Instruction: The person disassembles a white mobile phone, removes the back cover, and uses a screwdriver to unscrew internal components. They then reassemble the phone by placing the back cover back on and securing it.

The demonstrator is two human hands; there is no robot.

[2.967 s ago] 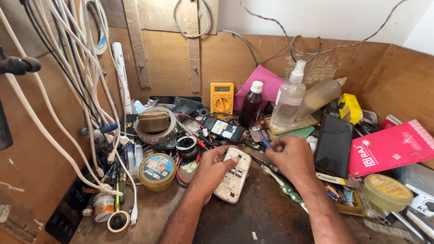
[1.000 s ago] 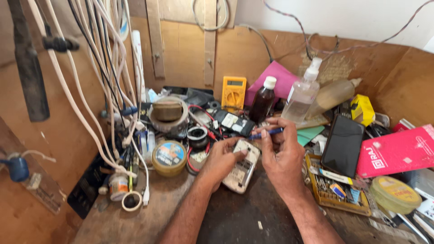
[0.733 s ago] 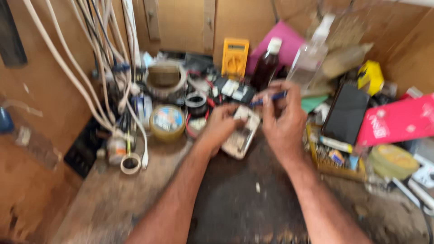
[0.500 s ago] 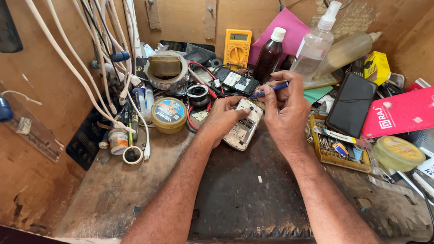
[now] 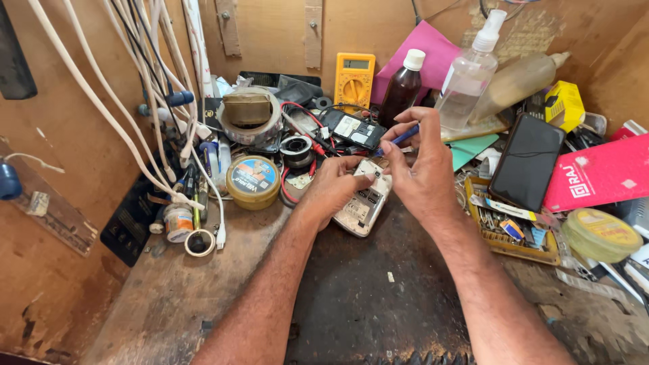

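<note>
Left hand [image 5: 332, 189] fingers clamped on opened white phone body [image 5: 364, 204] on dark desk [image 5: 365, 297]; right hand [image 5: 422, 169] fingers pinched together on blue-handled screwdriver [image 5: 400, 138] above it.

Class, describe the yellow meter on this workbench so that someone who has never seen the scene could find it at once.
Start at the wooden back wall of the cluttered bench. The yellow meter leans upright against it, just left of the dark brown bottle with a white cap. Alone among its neighbours, it has a small grey screen above a round dial.
</note>
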